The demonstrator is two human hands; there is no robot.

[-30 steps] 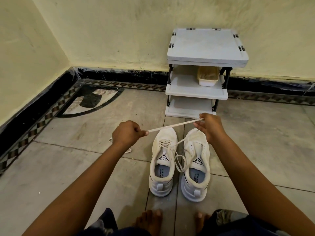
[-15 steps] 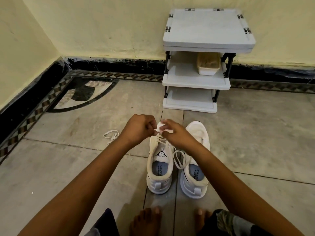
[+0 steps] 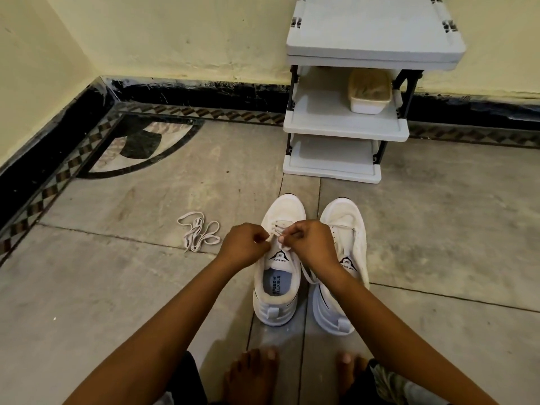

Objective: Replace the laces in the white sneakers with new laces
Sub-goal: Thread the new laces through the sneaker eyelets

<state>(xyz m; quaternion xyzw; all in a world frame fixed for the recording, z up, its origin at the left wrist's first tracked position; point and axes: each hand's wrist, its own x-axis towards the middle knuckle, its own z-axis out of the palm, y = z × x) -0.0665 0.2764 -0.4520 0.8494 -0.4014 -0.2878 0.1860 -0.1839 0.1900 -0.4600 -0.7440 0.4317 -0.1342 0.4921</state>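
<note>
Two white sneakers stand side by side on the floor, toes pointing away from me. Over the eyelets of the left sneaker [image 3: 279, 285] both hands work a white lace [image 3: 308, 276]. My left hand [image 3: 244, 248] pinches one end of it at the shoe's left side. My right hand [image 3: 311, 244] pinches the other part just above the tongue, and a loop of lace trails down between the shoes. My right wrist covers part of the right sneaker [image 3: 347, 229]. A loose white lace [image 3: 198, 232] lies bundled on the floor to the left.
A white plastic three-tier rack [image 3: 344, 124] stands against the far wall just beyond the shoes, with a small tub [image 3: 368, 93] on its middle shelf. My bare feet [image 3: 251, 372] rest near the heels of the sneakers. A black skirting runs along both walls.
A second ago my hands held the lace stretched wide above the shoes. They have come together and dropped onto the left sneaker's eyelets. The camera tipped downward.
</note>
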